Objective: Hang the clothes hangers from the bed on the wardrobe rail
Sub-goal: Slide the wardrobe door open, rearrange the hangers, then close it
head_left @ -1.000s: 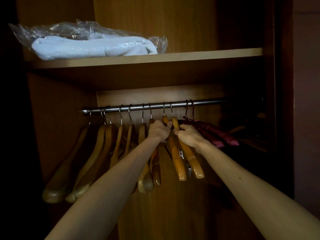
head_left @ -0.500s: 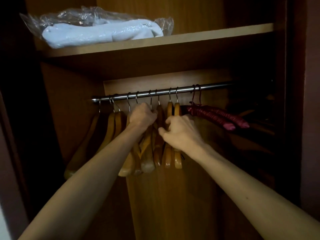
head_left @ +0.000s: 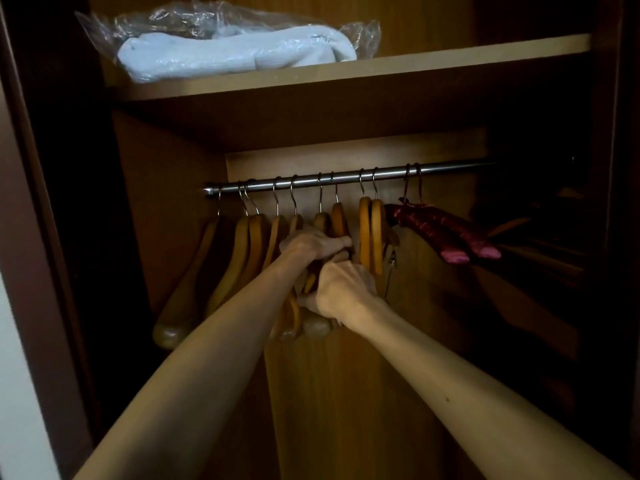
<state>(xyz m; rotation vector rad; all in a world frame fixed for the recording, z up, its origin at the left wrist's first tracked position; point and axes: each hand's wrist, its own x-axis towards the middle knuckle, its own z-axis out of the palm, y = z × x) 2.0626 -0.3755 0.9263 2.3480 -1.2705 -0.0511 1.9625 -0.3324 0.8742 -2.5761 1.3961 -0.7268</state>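
Note:
A metal wardrobe rail (head_left: 450,167) runs across the dim wardrobe. Several wooden hangers (head_left: 371,233) hang from it by metal hooks, spread from the far left to the middle. Two dark red padded hangers (head_left: 440,228) hang further right. My left hand (head_left: 311,245) grips the middle wooden hangers just below their necks. My right hand (head_left: 341,289) sits lower and closes round the same bunch of wooden arms. The lower ends of that bunch are partly hidden by both hands.
A wooden shelf (head_left: 450,64) sits above the rail, with folded white linen in a clear plastic bag (head_left: 235,51) on its left part. Dark wardrobe walls close in left and right. More dark items lie at the right (head_left: 519,223), hard to make out.
Both hands have slid left and down along the hangers, the right hand dropping below the left. The two hangers right of the hands now hang free. The camera moved closer.

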